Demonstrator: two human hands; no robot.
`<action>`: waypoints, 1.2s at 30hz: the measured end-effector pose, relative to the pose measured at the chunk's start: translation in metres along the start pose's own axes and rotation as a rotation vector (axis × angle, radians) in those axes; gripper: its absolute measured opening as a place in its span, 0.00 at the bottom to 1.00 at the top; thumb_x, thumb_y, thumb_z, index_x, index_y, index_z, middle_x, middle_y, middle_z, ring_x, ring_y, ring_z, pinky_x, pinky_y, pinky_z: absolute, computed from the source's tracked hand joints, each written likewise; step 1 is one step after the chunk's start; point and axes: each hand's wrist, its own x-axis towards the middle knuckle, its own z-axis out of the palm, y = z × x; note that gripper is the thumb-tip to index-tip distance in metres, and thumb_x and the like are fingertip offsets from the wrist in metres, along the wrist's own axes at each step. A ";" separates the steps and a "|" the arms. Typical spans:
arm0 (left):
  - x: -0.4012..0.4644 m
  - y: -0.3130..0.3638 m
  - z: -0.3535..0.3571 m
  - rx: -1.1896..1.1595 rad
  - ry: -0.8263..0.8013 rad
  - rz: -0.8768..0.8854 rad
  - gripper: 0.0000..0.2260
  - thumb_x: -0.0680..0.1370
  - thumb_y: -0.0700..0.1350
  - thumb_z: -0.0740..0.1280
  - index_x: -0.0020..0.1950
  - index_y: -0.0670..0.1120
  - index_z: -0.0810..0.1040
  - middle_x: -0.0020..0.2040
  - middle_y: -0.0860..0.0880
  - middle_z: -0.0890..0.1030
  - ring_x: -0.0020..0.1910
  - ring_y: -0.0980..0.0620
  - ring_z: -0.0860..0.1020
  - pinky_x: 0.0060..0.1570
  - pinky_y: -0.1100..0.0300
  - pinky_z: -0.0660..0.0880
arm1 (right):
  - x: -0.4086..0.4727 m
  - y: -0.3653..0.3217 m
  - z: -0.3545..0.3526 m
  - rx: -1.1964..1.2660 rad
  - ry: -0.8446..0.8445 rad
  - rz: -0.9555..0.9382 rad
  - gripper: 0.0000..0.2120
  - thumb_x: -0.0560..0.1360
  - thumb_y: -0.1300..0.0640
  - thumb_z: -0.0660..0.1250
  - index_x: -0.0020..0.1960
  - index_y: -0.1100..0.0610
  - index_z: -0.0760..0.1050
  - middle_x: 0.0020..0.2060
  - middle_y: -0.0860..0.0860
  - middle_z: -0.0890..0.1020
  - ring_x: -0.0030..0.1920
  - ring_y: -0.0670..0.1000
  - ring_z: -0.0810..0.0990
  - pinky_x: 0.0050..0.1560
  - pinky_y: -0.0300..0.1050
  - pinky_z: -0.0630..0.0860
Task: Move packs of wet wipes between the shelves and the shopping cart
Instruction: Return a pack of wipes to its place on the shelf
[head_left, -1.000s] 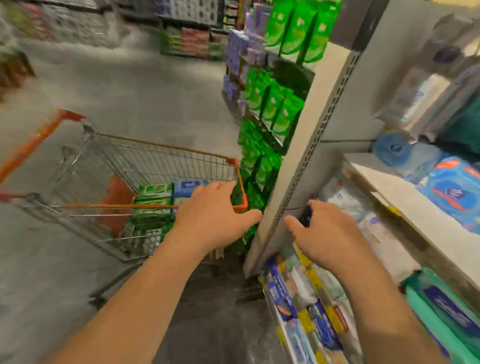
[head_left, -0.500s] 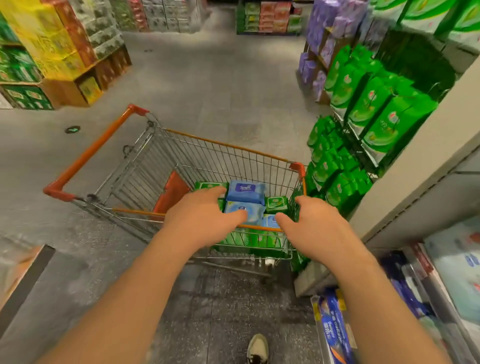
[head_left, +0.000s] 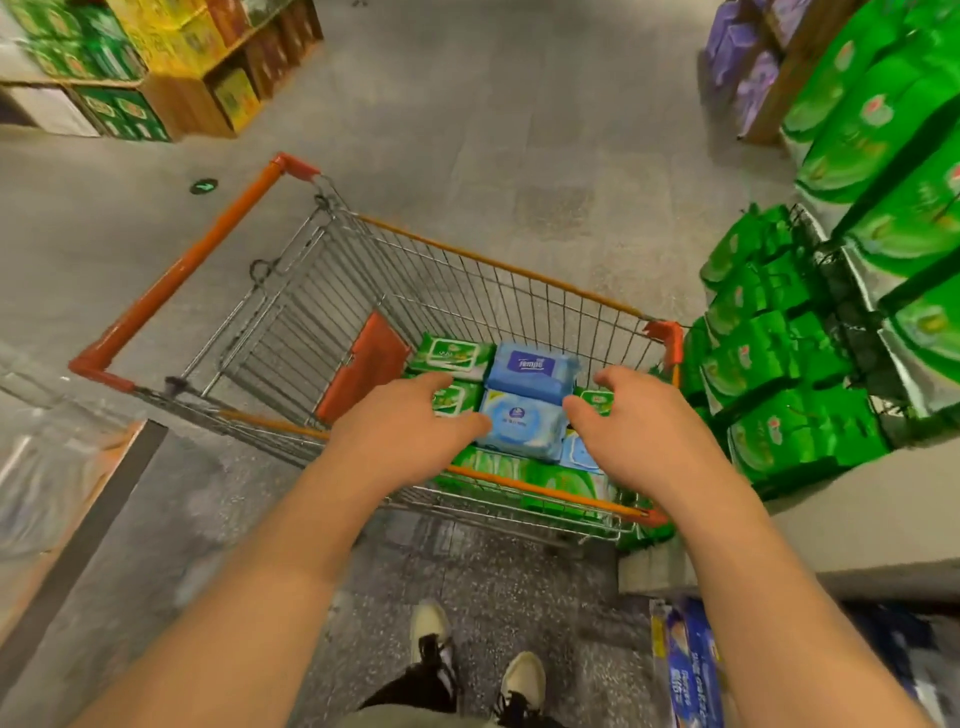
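Since half a second ago your two hands have come further in over the near rim of the shopping cart (head_left: 545, 491) and spread apart, so the pale blue pack of wet wipes (head_left: 522, 426) that your left thumb partly covered now shows between them. A second ago your right hand was still over at the shelf; now both hands are at the cart and your view has swung down onto it.

Your left hand (head_left: 402, 434) hovers with fingers loosely spread and a little bent, thumb pointing inward toward the pale blue pack; it holds nothing. Your right hand (head_left: 636, 436) mirrors it on the other side, fingers relaxed and empty. Whether either thumb actually touches the pack I cannot tell. The two hands bracket it, which reads as a two-sided pickup: a soft, flat pack lifts more squarely when pressed from both ends.

Just beyond your fingertips lies a darker blue pack (head_left: 532, 366), and green packs (head_left: 452, 356) lie under and beyond your left fingers, with more green ones beneath your wrists against the near wire wall. The packs are bunched at this near end, within reach from where you stand. The shelf edge (head_left: 857, 499) is just outside your right forearm, a short swing away.
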 end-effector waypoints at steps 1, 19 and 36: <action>0.009 -0.001 0.001 -0.009 -0.017 -0.008 0.37 0.75 0.70 0.65 0.80 0.57 0.64 0.73 0.51 0.76 0.63 0.49 0.78 0.60 0.50 0.77 | 0.009 0.001 0.004 -0.006 -0.010 0.004 0.23 0.81 0.42 0.62 0.68 0.56 0.74 0.66 0.55 0.78 0.64 0.57 0.77 0.58 0.49 0.74; 0.209 -0.040 0.038 -0.274 -0.441 -0.054 0.31 0.77 0.64 0.68 0.77 0.54 0.69 0.71 0.50 0.76 0.55 0.51 0.78 0.59 0.54 0.75 | 0.158 -0.003 0.073 0.017 -0.270 0.218 0.27 0.83 0.43 0.61 0.77 0.55 0.67 0.73 0.54 0.73 0.69 0.56 0.74 0.63 0.48 0.71; 0.300 -0.097 0.225 -0.683 -0.552 -0.925 0.18 0.85 0.43 0.63 0.74 0.40 0.69 0.68 0.41 0.74 0.65 0.42 0.76 0.50 0.53 0.79 | 0.230 0.079 0.274 -0.084 -0.846 -0.063 0.24 0.82 0.54 0.62 0.76 0.63 0.66 0.73 0.61 0.71 0.72 0.61 0.70 0.72 0.47 0.64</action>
